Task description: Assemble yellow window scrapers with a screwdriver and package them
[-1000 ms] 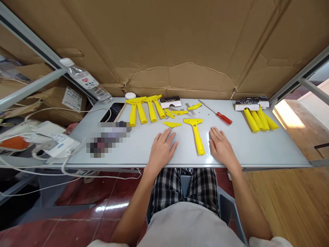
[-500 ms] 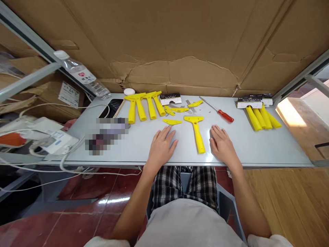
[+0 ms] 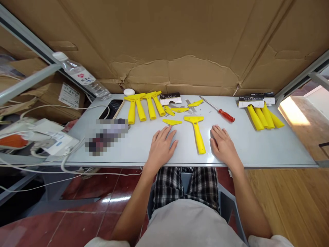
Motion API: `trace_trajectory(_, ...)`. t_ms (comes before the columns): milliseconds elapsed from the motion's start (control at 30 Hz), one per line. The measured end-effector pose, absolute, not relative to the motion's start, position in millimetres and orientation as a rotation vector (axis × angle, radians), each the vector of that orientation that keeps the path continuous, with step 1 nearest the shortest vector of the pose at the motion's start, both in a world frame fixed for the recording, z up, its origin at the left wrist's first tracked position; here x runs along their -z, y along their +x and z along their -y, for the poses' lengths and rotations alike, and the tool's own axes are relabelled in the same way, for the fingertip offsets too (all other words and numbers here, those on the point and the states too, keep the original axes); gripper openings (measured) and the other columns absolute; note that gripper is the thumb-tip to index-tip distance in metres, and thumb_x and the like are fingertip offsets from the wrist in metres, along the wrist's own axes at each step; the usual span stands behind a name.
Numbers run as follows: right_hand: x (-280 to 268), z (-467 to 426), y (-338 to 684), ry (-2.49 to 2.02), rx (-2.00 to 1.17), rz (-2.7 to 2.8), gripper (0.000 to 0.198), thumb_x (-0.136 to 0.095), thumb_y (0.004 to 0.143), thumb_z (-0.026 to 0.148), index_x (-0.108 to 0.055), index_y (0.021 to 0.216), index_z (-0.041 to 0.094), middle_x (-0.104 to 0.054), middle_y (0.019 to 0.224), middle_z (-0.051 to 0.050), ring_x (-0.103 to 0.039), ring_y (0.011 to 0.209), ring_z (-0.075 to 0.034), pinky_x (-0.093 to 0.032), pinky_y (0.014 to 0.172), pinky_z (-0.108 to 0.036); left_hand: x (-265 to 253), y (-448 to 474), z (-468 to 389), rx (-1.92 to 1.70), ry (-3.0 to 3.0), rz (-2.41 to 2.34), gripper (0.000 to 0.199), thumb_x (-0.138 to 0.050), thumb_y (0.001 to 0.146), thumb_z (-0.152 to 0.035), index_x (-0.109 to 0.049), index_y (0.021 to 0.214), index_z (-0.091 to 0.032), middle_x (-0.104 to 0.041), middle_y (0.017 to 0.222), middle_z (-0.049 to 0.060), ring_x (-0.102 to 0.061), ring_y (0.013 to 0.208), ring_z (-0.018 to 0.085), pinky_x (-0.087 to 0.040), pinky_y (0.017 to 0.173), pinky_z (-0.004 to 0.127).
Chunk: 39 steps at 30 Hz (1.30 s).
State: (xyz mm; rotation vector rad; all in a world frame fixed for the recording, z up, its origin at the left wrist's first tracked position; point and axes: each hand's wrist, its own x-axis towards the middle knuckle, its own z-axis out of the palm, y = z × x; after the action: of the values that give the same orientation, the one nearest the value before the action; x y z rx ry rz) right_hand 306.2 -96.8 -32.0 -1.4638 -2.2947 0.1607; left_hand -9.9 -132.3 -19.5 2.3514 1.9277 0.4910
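A brown cardboard sheet [image 3: 177,34], cut off by the top of the view, stands behind the back edge of the grey worktop [image 3: 267,147]. At the back left corner a plastic bottle [image 3: 82,76] leans. Near the left edge, a pixelated patch [image 3: 108,135] hides what lies there. Four yellow scraper handles [image 3: 141,109] lie along the back edge; towards the back right corner, more handles [image 3: 255,118] have their upper ends covered by packaging cards [image 3: 251,102].

The left hand [image 3: 161,144] rests palm down by the front edge, its fingers slightly apart and holding nothing. The right hand [image 3: 222,144] also lies palm down, its fingers nearly together, thumb alongside, and it grips nothing. Between them, apart from both, lies a single T-shaped scraper handle [image 3: 197,133]. Farther back is a red-handled screwdriver [image 3: 226,116]. A yellow clamp plate [image 3: 171,122] is just beside the left fingertips; whether they touch, I cannot tell. The metal blades [image 3: 191,109] overlap and are difficult to count. One tiny screw [image 3: 210,111] is barely visible.
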Motion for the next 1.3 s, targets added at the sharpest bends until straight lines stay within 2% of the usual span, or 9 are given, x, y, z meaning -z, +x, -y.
trace_trajectory(233,32.3,96.8,305.3,-1.468,-0.154,2.298,0.055,-0.041,0.114,0.029,-0.061,0.161,0.007,-0.056,0.172,-0.021,-0.047,0.166,-0.036,-0.035,0.14,-0.062,17.7,-10.1,132.4,-0.462,2.359,-1.921,0.051,-0.047,0.114,-0.038,-0.065,0.159,-0.021,-0.051,0.177,0.014,-0.046,0.166,0.037,-0.037,0.136,0.061)
trace_trajectory(400,31.8,98.0,305.5,-1.452,-0.152,2.298,0.054,-0.041,0.115,0.03,-0.061,0.161,0.01,-0.055,0.173,-0.02,-0.046,0.167,-0.035,-0.035,0.14,-0.062,16.7,-10.0,133.1,-0.436,2.376,-1.912,0.052,-0.043,0.116,-0.039,-0.063,0.161,-0.022,-0.051,0.178,0.01,-0.044,0.167,0.038,-0.036,0.135,0.063)
trace_trajectory(700,31.7,99.5,305.5,-1.432,-0.171,2.272,0.055,-0.042,0.115,0.032,-0.059,0.164,0.014,-0.056,0.172,-0.02,-0.047,0.167,-0.036,-0.037,0.139,-0.066,15.9,-10.9,132.1,-0.423,2.374,-1.924,0.052,-0.042,0.116,-0.04,-0.064,0.159,-0.022,-0.053,0.176,0.01,-0.046,0.166,0.038,-0.037,0.134,0.063)
trace_trajectory(933,31.0,100.0,305.5,-1.42,-0.162,2.276,0.055,-0.043,0.115,0.035,-0.059,0.163,0.01,-0.056,0.172,-0.021,-0.047,0.167,-0.037,-0.036,0.139,-0.065,13.5,-8.8,134.9,-0.246,2.414,-1.881,0.063,-0.034,0.117,-0.045,-0.046,0.173,-0.018,-0.037,0.185,0.012,-0.028,0.175,0.035,-0.025,0.14,0.068)
trace_trajectory(1100,30.2,100.5,305.0,-1.421,-0.171,2.27,0.056,-0.042,0.116,0.036,-0.057,0.165,0.013,-0.056,0.172,-0.021,-0.047,0.167,-0.036,-0.037,0.139,-0.066,14.5,-8.0,135.6,-0.25,2.412,-1.88,0.067,-0.033,0.118,-0.049,-0.04,0.177,-0.019,-0.035,0.186,0.013,-0.026,0.176,0.035,-0.022,0.141,0.068)
trace_trajectory(1300,29.4,100.7,304.8,-1.433,-0.196,2.273,0.058,-0.042,0.115,0.036,-0.054,0.168,0.016,-0.055,0.173,-0.019,-0.045,0.168,-0.036,-0.035,0.139,-0.068,16.2,-7.3,136.8,-0.401,2.372,-1.889,0.065,-0.039,0.116,-0.05,-0.048,0.173,-0.02,-0.04,0.184,0.016,-0.033,0.174,0.038,-0.025,0.141,0.067)
